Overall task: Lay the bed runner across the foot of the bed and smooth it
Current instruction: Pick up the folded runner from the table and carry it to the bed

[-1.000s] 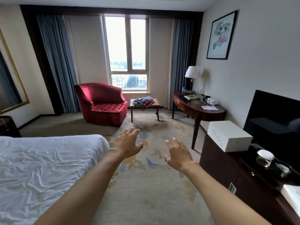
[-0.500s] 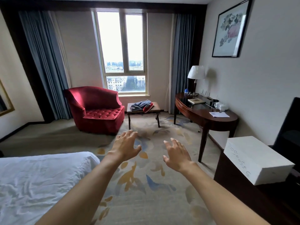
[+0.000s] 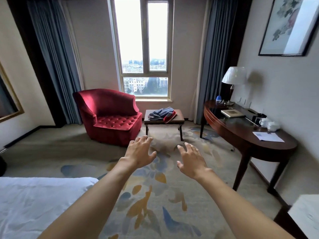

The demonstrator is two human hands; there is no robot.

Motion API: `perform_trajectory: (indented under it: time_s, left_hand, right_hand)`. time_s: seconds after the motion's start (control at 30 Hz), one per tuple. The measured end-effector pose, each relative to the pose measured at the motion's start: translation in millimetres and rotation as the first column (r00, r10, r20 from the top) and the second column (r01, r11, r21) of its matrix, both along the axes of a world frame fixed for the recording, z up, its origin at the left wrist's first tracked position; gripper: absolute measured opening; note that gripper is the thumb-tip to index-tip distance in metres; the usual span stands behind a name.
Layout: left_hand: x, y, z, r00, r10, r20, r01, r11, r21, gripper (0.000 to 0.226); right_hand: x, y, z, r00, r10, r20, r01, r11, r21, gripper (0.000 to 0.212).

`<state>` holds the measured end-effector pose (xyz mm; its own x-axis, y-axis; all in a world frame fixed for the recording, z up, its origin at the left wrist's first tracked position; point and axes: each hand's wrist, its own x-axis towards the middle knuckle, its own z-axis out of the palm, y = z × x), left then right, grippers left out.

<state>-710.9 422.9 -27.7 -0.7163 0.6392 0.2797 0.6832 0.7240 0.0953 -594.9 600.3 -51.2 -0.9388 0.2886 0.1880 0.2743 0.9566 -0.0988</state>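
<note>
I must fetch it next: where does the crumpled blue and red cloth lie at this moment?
In the head view, the crumpled blue and red cloth lies on the small dark bench under the window, right of the red velvet armchair.

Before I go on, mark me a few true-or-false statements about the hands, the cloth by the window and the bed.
1. The left hand and right hand hold nothing, fingers spread. True.
2. The blue and red cloth lies on the armchair. False: it lies on the bench beside the armchair.
3. The visible part of the bed shows only white sheet. True.
4. The lamp stands on the bench. False: it stands on the desk.
</note>
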Motion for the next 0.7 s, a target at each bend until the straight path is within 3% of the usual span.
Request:
perform_trajectory:
  time_s: [0.7]
  left_hand:
    - [-401, 266, -27, 0.995, -0.082, -0.061, 0.079, 0.995, -0.056, 0.07]
  right_hand:
    - [-387, 248, -6, 0.998, -0.045, -0.036, 0.046, 0.999, 0.018, 0.069]
